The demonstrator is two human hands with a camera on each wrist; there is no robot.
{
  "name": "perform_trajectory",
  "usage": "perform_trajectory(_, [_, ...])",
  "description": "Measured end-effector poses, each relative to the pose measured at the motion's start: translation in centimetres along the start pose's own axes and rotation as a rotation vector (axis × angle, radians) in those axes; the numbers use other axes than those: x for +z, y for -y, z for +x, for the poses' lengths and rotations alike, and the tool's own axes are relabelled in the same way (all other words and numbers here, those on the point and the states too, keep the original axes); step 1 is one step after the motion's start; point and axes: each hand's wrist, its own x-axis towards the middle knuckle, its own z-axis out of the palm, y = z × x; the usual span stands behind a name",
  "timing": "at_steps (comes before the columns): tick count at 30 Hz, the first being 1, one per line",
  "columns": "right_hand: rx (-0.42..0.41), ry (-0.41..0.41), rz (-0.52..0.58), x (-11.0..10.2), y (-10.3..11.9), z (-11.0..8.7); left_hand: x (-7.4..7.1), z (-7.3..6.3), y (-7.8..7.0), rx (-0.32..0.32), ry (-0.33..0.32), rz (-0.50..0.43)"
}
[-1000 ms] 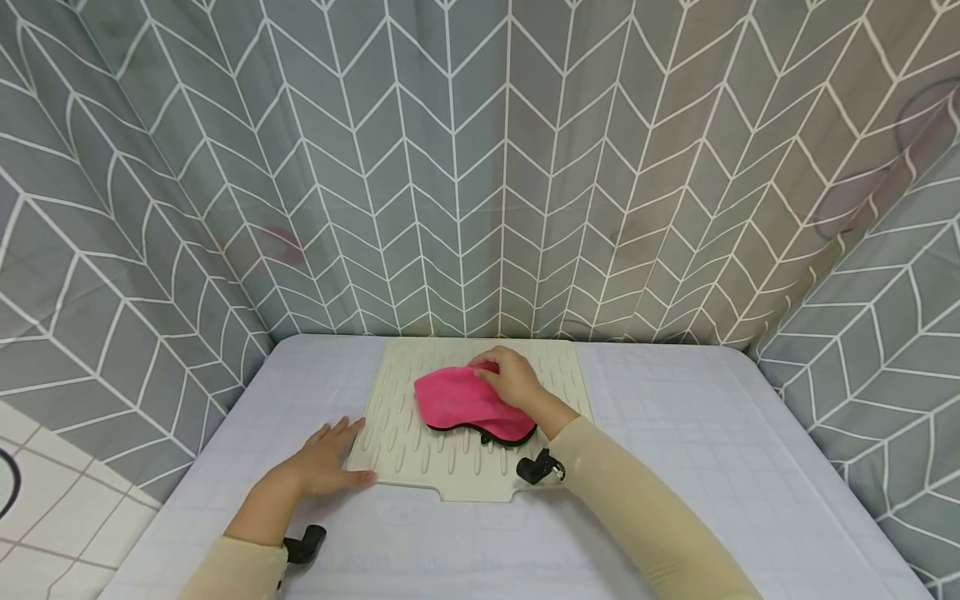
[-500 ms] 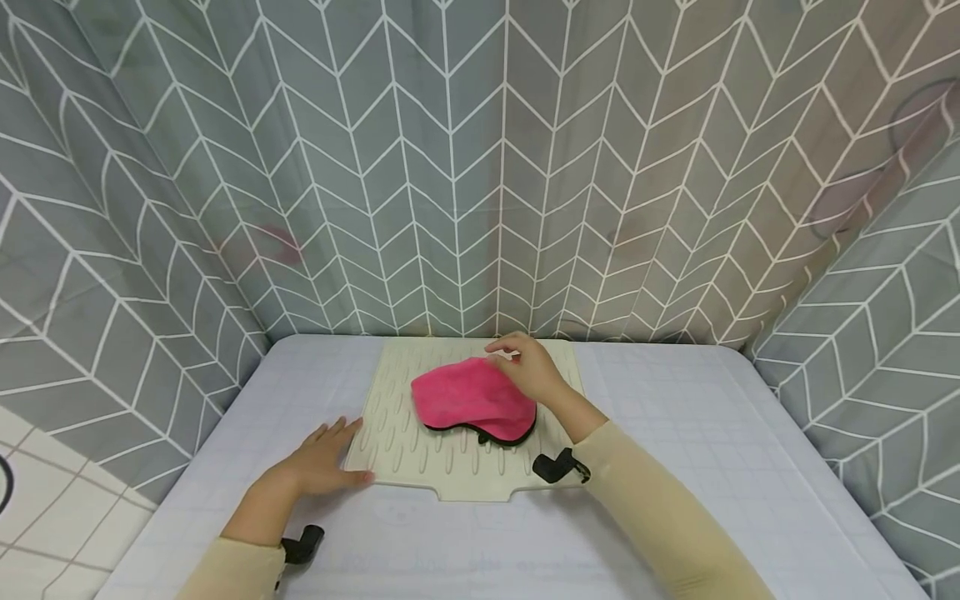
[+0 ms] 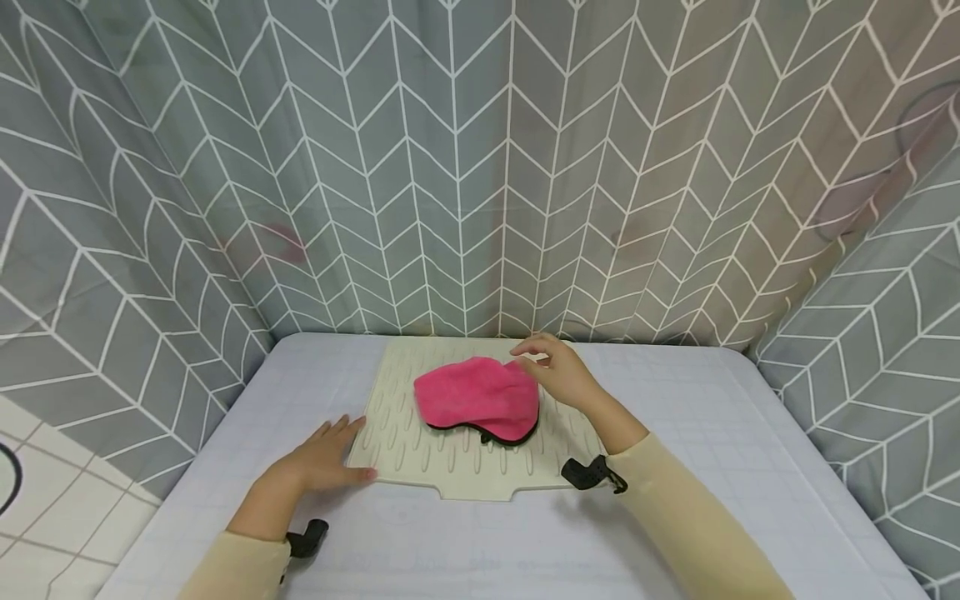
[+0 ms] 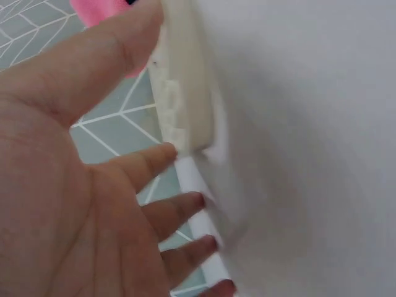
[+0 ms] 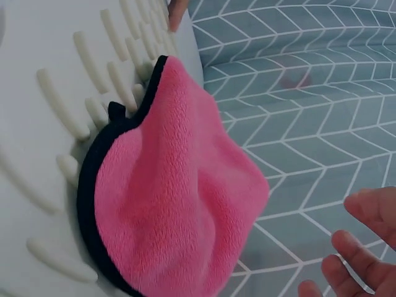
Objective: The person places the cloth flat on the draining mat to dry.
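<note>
Pink cloth (image 3: 477, 397), fluffy with a black edge, lies bunched in a soft hump on the middle of a cream ribbed mat (image 3: 408, 450), and the mat sits on a pale grey table (image 3: 712, 467) close to its far edge. The person's right hand (image 3: 561, 372) hovers at the cloth's far right corner, just beside it; its fingers are loosely spread and hold nothing, and from the wrist view the fingertips (image 5: 362, 263) show clear of the pink pile with a gap between. Whether any finger brushes the cloth on the head view's hidden side I cannot tell. The left hand (image 3: 322, 462) lies flat at the mat's near left corner, fingers straight and apart, the thumb resting along the mat's front edge (image 4: 185, 93) and the other fingers on the table next to it. Both arms wear beige sleeves with a small black clip at each wrist. Behind the mat a grey curtain (image 3: 480, 167) with a white chevron pattern hangs round three sides of the table.
</note>
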Motion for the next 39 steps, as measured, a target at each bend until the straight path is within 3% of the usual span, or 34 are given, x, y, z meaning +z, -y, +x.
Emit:
perform_trajectory(8, [0.032, 0.046, 0.013, -1.1, -0.8, -1.1, -1.0, 1.7, -1.6, -0.019, 0.041, -0.077])
perform_trajectory(18, [0.061, 0.064, 0.044, -1.5, -2.1, -2.5, -1.5, 3.1, -3.8, 0.084, -0.037, -0.171])
perform_trajectory(23, [0.106, 0.068, 0.057, -1.5, -3.2, -3.2, -1.1, 4.8, -4.5, 0.14, -0.104, -0.182])
perform_trajectory(29, [0.152, 0.106, 0.104, -0.8, -4.4, -3.4, -0.3, 6.9, -5.3, 0.27, -0.176, -0.168])
perform_trajectory(39, [0.17, 0.222, 0.165, 0.6, -5.8, -3.2, 0.3, 8.7, -5.2, 0.284, -0.16, -0.194])
